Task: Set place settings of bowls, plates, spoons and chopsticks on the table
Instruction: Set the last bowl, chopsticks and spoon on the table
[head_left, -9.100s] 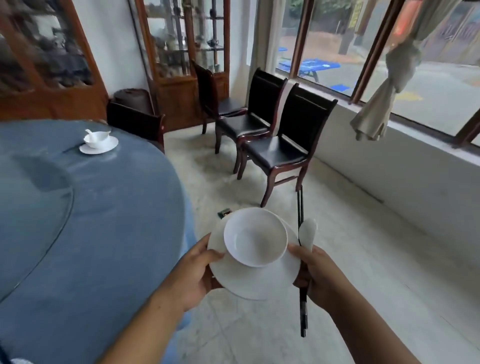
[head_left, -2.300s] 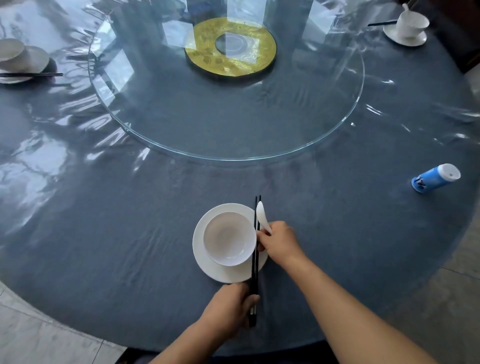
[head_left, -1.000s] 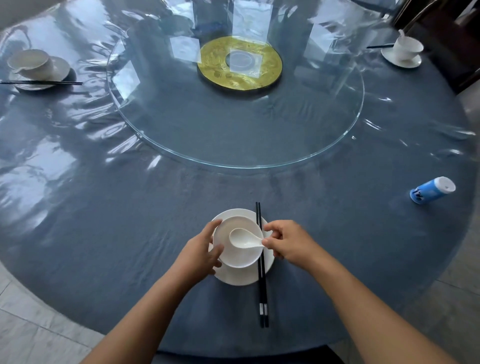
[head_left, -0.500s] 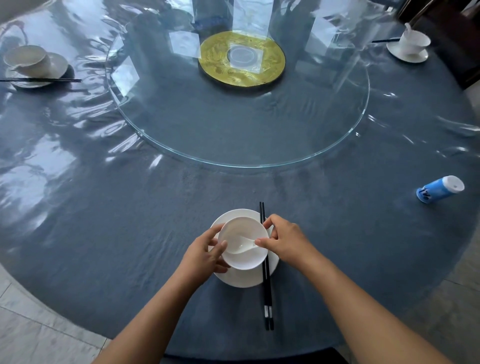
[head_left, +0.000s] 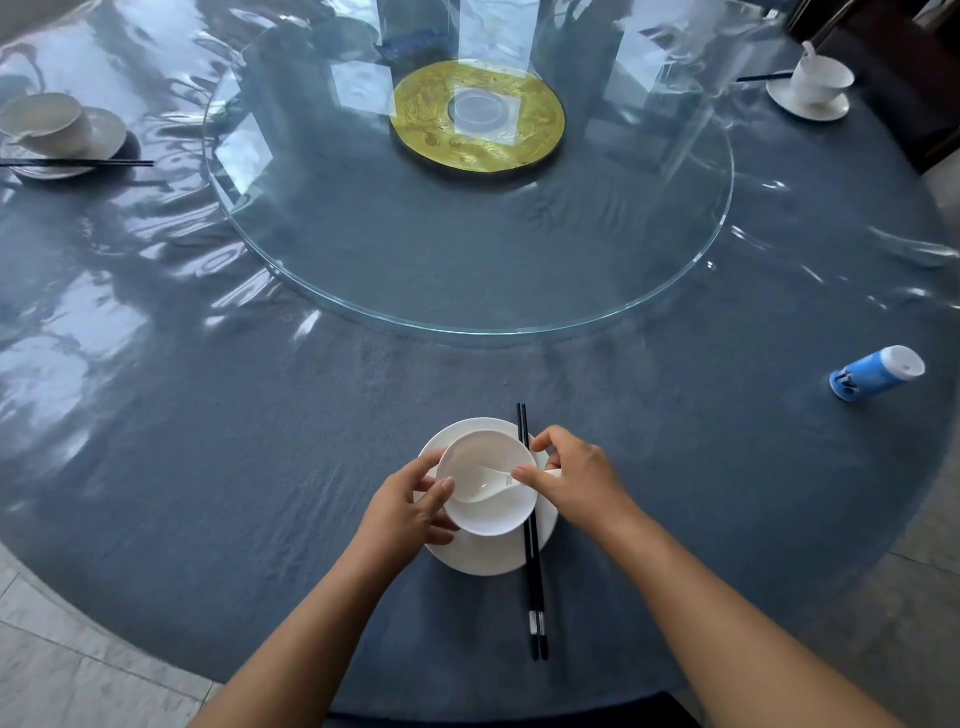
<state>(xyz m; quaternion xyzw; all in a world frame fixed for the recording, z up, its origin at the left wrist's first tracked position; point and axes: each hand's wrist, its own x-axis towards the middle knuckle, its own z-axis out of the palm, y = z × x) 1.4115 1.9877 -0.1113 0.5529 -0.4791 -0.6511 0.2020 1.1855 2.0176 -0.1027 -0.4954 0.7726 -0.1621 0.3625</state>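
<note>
Low in the frame, just right of centre, the chopsticks (head_left: 535, 587) lie side by side. Their near ends rest on the blue cloth of the table (head_left: 234, 467) and their tips point up the frame, so the pair crosses the right part of the plate (head_left: 488, 560). The plate sits at lower centre, near the table's near edge. The bowl (head_left: 493, 514) stands upright on it, just left of the chopsticks.

The left hand (head_left: 405, 506) grips the bowl's left wall, thumb over the rim and fingers curled below. The right hand (head_left: 576, 475) pinches the handle of the spoon (head_left: 485, 480) between thumb and forefinger. The spoon lies inside the bowl, scoop to the lower left and handle over the right rim (whether the scoop touches the bowl's floor I cannot tell).

At the right edge, well apart from the plate, a blue bottle (head_left: 878, 378) with a white cap lies on its side. Filling the middle is a round glass turntable (head_left: 467, 329), with a gold disc (head_left: 478, 122) at its hub in the upper centre.

In the upper left lies a left setting (head_left: 44, 124) of bowl, plate and chopsticks. In the upper right lies a right setting (head_left: 821, 78) of bowl on plate with a spoon standing in it, and dark chopsticks just to its left.
</note>
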